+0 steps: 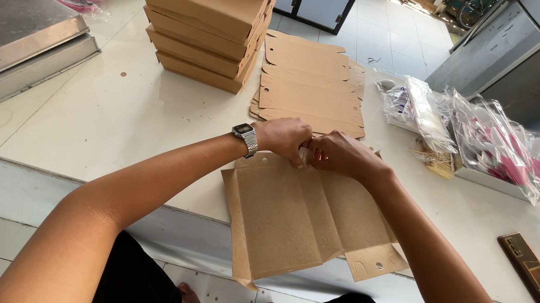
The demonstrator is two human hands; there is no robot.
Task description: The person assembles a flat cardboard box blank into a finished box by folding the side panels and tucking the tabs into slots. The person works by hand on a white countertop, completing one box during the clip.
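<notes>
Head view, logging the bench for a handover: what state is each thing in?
Flat box blank: unfolded, overhanging the table edge, far edge pinched by both hands.
Left hand: grip closed on the blank.
Right hand: grip closed on the blank.
Stack of flat blanks: lying flat, unfolded.
Folded boxes: closed, stacked.
Metal trays: stacked.
Phone: lying flat on the table.

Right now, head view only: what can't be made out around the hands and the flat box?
- Fingertips of left hand and right hand: curled under, so the grip on the flat cardboard blank is hidden.
- Blank's far edge: covered by both hands.
- Contents of the clear plastic bags: glare and creases, too small.
- Stacked folded boxes: top cut off by the frame edge.
</notes>
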